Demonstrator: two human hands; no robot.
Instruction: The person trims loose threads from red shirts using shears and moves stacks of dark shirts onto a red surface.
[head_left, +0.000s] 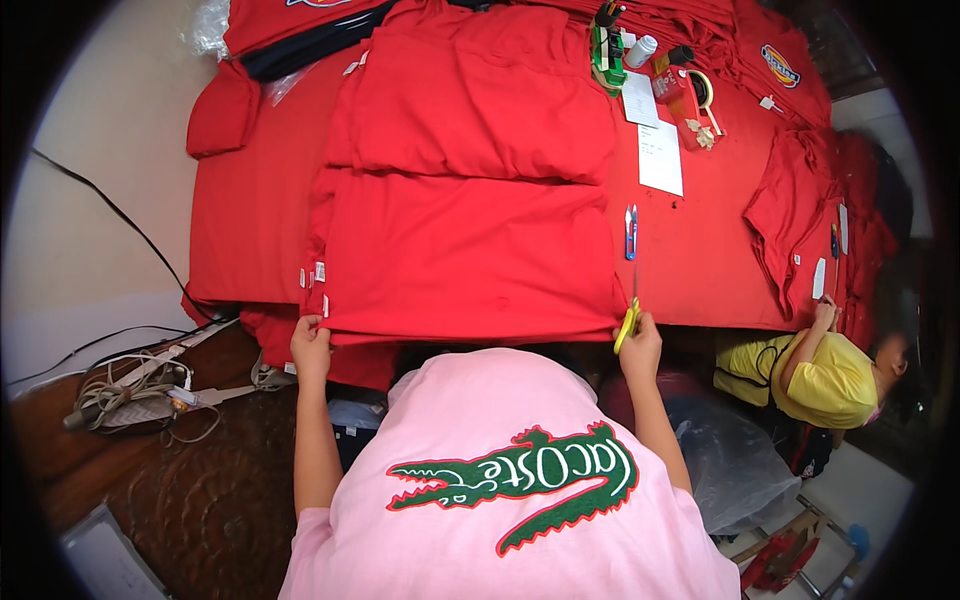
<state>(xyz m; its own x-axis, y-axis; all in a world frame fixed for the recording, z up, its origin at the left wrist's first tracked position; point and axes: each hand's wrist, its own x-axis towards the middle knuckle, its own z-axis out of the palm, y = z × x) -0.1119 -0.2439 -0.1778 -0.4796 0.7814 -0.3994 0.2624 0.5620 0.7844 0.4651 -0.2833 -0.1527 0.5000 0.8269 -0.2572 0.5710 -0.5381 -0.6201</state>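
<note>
A red folded garment lies in front of me, its near edge running along the front of the table. At its near left corner my left hand is closed on the cloth, with small white tags close above it. By the near right corner, my right hand is closed around yellow-handled scissors. The blades point away from me, over the garment's right edge; whether the right fingers also pinch the cloth I cannot make out. Beyond the garment lies another folded red garment. Blue-handled thread snips rest to the right.
Two white paper slips, a green holder and a tape dispenser stand at the back right. A co-worker in a yellow shirt works at the right. Tangled cables lie at the left, a clear plastic bag below right.
</note>
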